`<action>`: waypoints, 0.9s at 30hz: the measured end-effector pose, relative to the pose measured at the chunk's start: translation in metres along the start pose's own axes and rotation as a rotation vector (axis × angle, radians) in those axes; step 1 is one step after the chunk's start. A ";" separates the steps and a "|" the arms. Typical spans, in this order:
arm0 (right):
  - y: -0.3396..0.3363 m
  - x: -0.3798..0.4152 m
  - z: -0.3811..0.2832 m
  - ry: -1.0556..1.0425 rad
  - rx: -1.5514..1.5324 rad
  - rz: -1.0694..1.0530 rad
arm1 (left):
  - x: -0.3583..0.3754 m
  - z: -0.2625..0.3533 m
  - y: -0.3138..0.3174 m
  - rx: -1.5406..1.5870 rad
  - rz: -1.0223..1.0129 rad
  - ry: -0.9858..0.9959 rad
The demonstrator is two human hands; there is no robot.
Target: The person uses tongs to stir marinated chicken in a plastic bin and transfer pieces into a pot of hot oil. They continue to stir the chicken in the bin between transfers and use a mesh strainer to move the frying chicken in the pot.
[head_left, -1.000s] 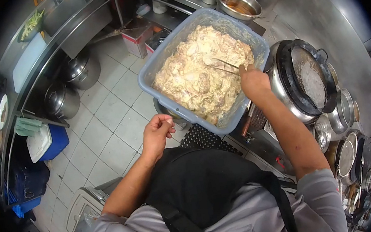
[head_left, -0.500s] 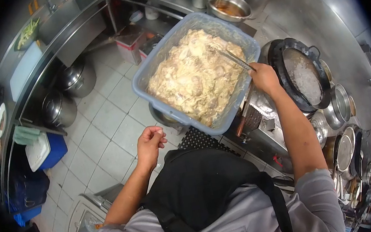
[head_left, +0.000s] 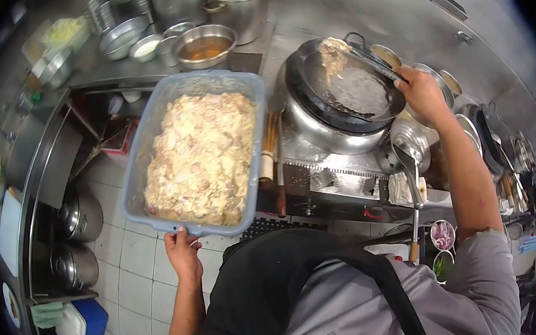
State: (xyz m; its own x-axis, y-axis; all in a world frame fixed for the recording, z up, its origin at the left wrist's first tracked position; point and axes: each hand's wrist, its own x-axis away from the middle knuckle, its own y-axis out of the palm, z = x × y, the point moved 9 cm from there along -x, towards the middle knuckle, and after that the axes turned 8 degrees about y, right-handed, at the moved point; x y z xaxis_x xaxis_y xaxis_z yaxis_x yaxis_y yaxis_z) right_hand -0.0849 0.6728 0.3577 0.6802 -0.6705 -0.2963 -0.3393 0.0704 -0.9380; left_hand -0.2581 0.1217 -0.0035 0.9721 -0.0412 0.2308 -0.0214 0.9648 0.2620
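Observation:
My right hand (head_left: 423,95) is closed around metal tongs (head_left: 374,63). A batter-coated piece, apparently meat, (head_left: 335,58) hangs from their tips over the far left side of a black wok (head_left: 319,93). Bubbling oil (head_left: 360,91) fills the wok's middle. At the near rim of a blue-grey plastic tub (head_left: 261,133), my left hand (head_left: 185,254) pinches the edge, thumb on top. The tub holds a heap of pale battered meat (head_left: 200,160) and stands left of the stove.
Behind the tub stand a bowl of orange-brown liquid (head_left: 205,45) and a large pot (head_left: 237,7). A ladle (head_left: 411,180) lies right of the stove front, near small bowls of sliced onion (head_left: 442,235) and green herbs (head_left: 443,266). Wooden-handled tools (head_left: 270,146) rest between tub and wok.
My view has turned right. The tongs have left the tub and now carry a battered piece over the wok. My left hand, earlier apart from the tub, now grips its rim.

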 end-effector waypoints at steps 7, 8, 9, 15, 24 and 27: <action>0.066 -0.029 0.124 0.007 0.177 0.021 | 0.007 0.002 0.010 0.006 0.114 0.105; 0.073 -0.032 0.135 0.019 0.200 0.013 | 0.006 0.000 0.006 0.012 0.142 0.124; 0.080 -0.035 0.140 0.021 0.229 -0.005 | 0.005 -0.001 0.005 0.019 0.155 0.138; 0.142 -0.076 0.180 -0.029 0.336 -0.037 | 0.006 -0.010 0.005 0.070 0.209 0.197; 0.187 -0.097 0.198 0.009 0.373 -0.172 | 0.012 -0.006 0.007 0.054 0.281 0.172; 0.140 -0.088 0.197 -0.037 0.366 -0.199 | 0.012 -0.004 0.009 0.069 0.293 0.162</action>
State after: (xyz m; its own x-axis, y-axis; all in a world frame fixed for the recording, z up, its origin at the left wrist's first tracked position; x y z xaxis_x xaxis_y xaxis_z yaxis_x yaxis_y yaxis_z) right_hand -0.0643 0.8867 0.2172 0.7346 -0.6707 -0.1024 0.0503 0.2043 -0.9776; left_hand -0.2456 0.1307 -0.0022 0.9467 0.2819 0.1556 -0.3153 0.9095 0.2709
